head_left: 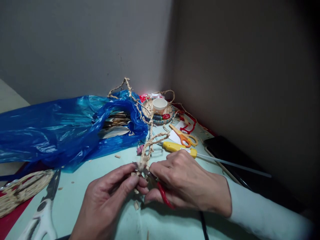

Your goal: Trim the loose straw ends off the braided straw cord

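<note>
While the left hand pinched a bit of braided straw cord between thumb and fingers, the right hand was curled around a pair of red-handled scissors, its fingers closed and the blades partly hidden by the fingertips. The two hands met low in the middle of the view, almost touching, with the worked part of the cord held between them just above the pale green table; from where I stood I couldn't tell whether the blades had closed on the straw. Beyond the fingers the cord rose in a loose loop, then trailed away toward a round woven tray, where a paper cup stood, and on over the edge of a blue plastic bag. Dried leaves showed at the bag's open mouth. Near the right hand lay a yellow glue gun, a pale glue stick jutting from its back, and just behind it some orange-handled scissors. A pink binder clip sat by the bag. Off to the left, white-handled scissors lay beside a flat woven straw piece, and small scraps were scattered under the hands.
</note>
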`<state>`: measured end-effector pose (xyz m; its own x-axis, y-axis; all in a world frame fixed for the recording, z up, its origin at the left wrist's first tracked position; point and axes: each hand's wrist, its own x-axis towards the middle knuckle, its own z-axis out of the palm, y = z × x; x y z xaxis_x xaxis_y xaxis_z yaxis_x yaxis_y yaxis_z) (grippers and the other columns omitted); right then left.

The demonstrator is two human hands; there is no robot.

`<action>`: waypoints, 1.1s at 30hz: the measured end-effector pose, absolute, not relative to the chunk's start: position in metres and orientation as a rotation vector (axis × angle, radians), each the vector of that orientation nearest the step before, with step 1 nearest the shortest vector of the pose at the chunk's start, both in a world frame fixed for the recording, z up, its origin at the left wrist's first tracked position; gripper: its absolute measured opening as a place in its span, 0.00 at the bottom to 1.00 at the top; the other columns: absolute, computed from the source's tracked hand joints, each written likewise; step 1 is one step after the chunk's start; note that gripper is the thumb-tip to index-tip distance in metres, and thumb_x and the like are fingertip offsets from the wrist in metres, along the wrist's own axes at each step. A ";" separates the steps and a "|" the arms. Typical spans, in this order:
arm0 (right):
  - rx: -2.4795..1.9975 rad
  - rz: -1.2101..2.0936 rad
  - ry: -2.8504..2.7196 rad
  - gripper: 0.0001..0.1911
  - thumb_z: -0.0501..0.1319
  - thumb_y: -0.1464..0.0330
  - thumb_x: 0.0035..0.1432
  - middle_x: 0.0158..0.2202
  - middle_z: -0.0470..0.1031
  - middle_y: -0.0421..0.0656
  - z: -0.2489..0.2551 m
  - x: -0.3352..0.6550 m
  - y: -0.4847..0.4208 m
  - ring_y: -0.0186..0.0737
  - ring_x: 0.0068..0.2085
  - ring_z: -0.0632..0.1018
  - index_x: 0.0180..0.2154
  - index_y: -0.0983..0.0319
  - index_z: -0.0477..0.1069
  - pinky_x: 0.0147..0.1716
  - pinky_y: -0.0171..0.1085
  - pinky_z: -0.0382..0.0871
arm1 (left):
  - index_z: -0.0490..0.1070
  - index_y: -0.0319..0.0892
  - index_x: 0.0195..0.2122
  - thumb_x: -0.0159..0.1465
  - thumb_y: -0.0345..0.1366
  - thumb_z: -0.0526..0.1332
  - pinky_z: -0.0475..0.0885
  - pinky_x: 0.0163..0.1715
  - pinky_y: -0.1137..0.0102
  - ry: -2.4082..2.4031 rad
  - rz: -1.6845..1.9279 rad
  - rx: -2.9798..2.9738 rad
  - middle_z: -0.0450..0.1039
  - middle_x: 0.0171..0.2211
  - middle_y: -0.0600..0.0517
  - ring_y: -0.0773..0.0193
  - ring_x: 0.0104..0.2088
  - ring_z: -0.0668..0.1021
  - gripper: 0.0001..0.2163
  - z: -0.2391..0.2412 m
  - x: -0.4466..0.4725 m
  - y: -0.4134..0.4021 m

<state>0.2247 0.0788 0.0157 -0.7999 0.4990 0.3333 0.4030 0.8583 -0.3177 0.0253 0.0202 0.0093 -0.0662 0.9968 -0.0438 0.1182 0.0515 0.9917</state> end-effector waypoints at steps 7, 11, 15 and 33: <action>-0.682 0.476 -2.540 0.18 0.62 0.54 0.61 0.23 0.71 0.38 0.019 0.227 0.083 0.32 0.23 0.66 0.32 0.63 0.69 0.24 0.34 0.50 | 0.82 0.51 0.36 0.57 0.41 0.69 0.77 0.30 0.81 1.389 1.245 1.138 0.84 0.29 0.57 0.66 0.28 0.83 0.06 0.020 0.035 0.017; -0.716 0.773 -2.275 0.17 0.65 0.56 0.59 0.25 0.70 0.37 0.023 0.226 0.083 0.31 0.25 0.67 0.34 0.64 0.72 0.25 0.32 0.55 | 0.82 0.51 0.38 0.55 0.43 0.71 0.76 0.33 0.83 1.361 1.269 1.039 0.85 0.33 0.56 0.65 0.33 0.84 0.10 0.023 0.039 0.012; -0.813 0.981 -2.120 0.12 0.66 0.60 0.59 0.29 0.73 0.37 0.026 0.221 0.080 0.30 0.27 0.69 0.38 0.63 0.73 0.28 0.30 0.60 | 0.83 0.50 0.38 0.53 0.43 0.72 0.77 0.38 0.80 1.302 1.301 0.957 0.85 0.39 0.53 0.60 0.40 0.83 0.11 0.026 0.039 0.013; -0.769 0.778 -2.212 0.03 0.61 0.74 0.53 0.21 0.63 0.34 0.029 0.220 0.074 0.26 0.22 0.61 0.28 0.65 0.70 0.21 0.28 0.56 | 0.83 0.47 0.30 0.53 0.35 0.72 0.74 0.25 0.80 1.420 1.290 1.172 0.82 0.22 0.55 0.68 0.22 0.80 0.03 0.048 0.012 0.033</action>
<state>0.2202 0.0741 0.0291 -0.6082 0.6944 0.3845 0.3009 0.6499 -0.6979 0.0123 0.0335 0.0476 -0.1848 0.9828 -0.0056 0.0885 0.0223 0.9958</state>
